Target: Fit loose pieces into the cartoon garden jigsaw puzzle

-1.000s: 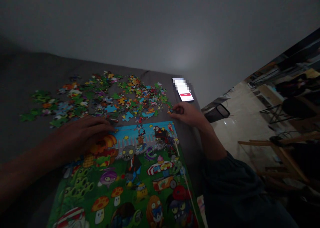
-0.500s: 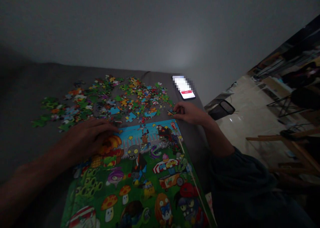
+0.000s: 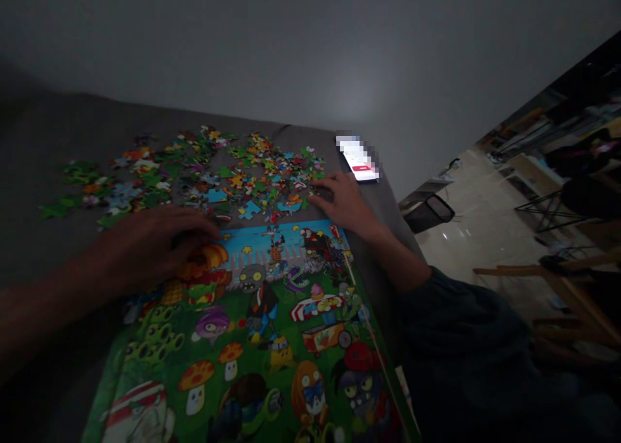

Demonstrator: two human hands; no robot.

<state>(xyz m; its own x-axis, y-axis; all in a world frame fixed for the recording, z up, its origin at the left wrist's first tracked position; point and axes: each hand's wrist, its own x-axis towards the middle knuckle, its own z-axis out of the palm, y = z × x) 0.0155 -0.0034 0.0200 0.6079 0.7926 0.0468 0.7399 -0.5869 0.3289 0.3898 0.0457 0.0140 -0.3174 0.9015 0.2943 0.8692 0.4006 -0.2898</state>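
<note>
A bright picture board (image 3: 233, 365) with cartoon plants and zombies lies before me, its blue sky strip along the far edge. Over its upper left corner rests my left hand (image 3: 155, 242), loosely curved, fingers stretched forward and nothing visible in them. My right hand (image 3: 342, 204) is beyond the board's far right corner, at the right edge of a spread of loose jigsaw pieces (image 3: 237, 181). Its thumb and forefinger are apart beside the pieces, and I see none held between them. Blue pieces (image 3: 250, 210) lie just past the board.
A lit phone (image 3: 359, 160) lies at the back right of the grey cloth surface (image 3: 286, 123), against the pale wall (image 3: 242, 48). Right of the surface's edge, a dark bin (image 3: 429, 211) and wooden furniture (image 3: 524, 271) stand on a shiny floor.
My right hand has moved left and away from me, from beside the board's corner to the pieces, and its fingers have spread. My left hand stays on the board. The view has shifted slightly.
</note>
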